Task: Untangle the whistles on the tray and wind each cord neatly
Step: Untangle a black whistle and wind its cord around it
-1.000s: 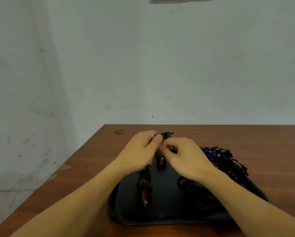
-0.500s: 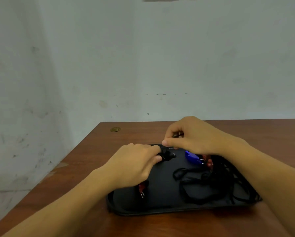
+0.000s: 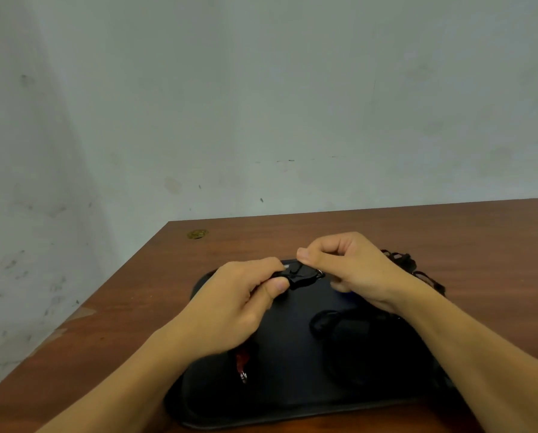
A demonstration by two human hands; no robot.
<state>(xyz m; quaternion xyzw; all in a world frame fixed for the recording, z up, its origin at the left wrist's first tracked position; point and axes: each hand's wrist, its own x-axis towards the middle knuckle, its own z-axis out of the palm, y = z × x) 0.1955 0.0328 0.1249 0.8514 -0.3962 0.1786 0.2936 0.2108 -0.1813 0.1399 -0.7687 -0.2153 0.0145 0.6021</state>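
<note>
A big grey wall stands behind a brown wooden table. A black tray lies on the table, near its front edge. Black cords lie in a messy pile on the right side of the tray. The left hand pinches a black whistle between thumb and fingers, just above the far part of the tray. The right hand has curled fingers and pinches something thin right by that whistle; it is too small to tell what. A red whistle lies on the tray under the left wrist. A small gold coin sits near the far left corner of the table.
</note>
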